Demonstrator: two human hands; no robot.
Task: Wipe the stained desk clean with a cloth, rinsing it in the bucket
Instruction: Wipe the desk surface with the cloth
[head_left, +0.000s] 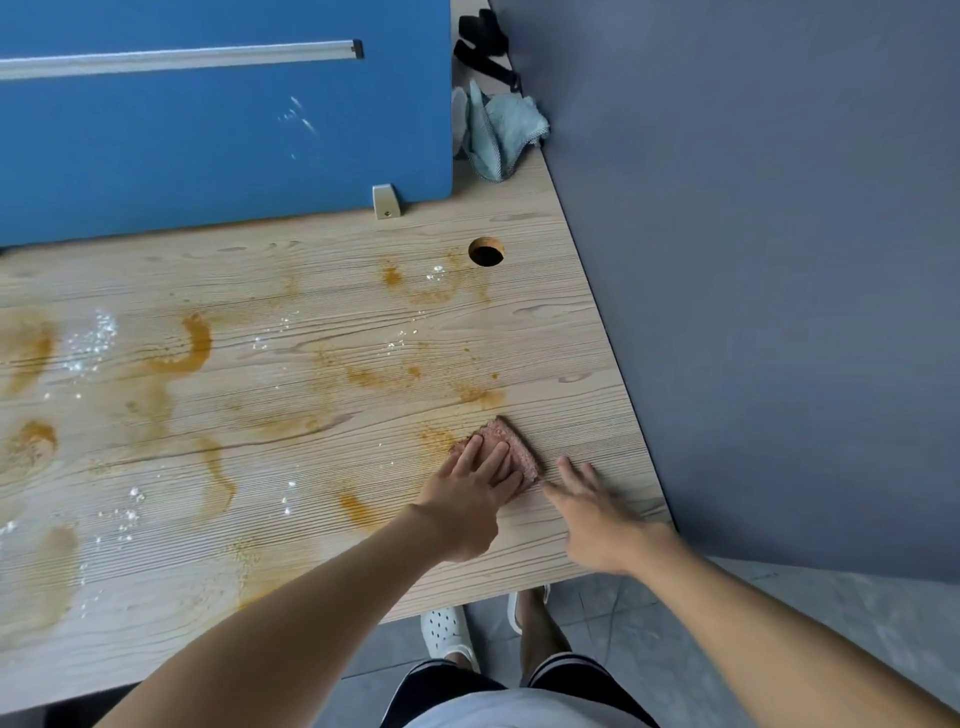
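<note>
A folded pink cloth (511, 441) lies on the wooden desk (291, 332) near its right edge. My left hand (475, 499) presses flat on the cloth with straight fingers. My right hand (597, 514) rests just right of the cloth, fingers spread and relaxed, holding nothing; it is slightly blurred. Orange stains (192, 345) and white powder specks (96, 338) cover much of the desk to the left. No bucket is in view.
A blue partition panel (223, 119) stands along the desk's back. A cable hole (486, 252) sits at the back right. A pale teal cloth (501, 132) and a black strap (485, 44) lie in the far corner. A grey wall (779, 260) bounds the right side.
</note>
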